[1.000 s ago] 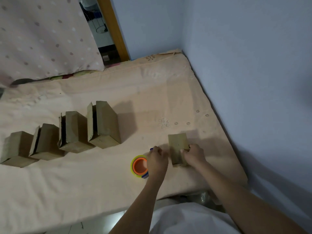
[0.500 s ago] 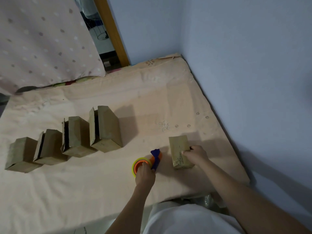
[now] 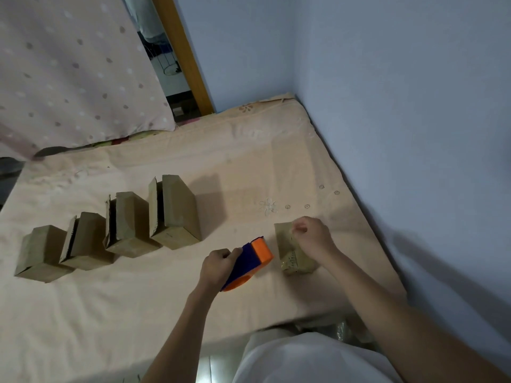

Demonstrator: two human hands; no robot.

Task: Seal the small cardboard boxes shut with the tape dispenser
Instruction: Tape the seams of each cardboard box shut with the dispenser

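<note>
A small cardboard box (image 3: 287, 246) lies on the bed near its right edge, with shiny tape along its near end. My right hand (image 3: 312, 237) rests on top of it with curled fingers and holds it down. Just to its left, my left hand (image 3: 218, 265) grips the blue and orange tape dispenser (image 3: 250, 261), lifted off the sheet and tilted toward the box. Several more cardboard boxes stand in a row at the left: the tallest (image 3: 175, 211), then a lower one (image 3: 130, 223), a third (image 3: 83, 240) and the leftmost (image 3: 41, 252). Some have loose side flaps.
The peach bedsheet (image 3: 249, 167) covers the bed, which sits in a corner against blue walls (image 3: 401, 106). A dotted curtain (image 3: 69, 64) hangs at the back left beside a wooden door frame (image 3: 182, 51). The bed's near edge runs just in front of me.
My left hand has picked the tape dispenser up off the sheet and turned it toward the box. My right hand has slid further onto the top of the box.
</note>
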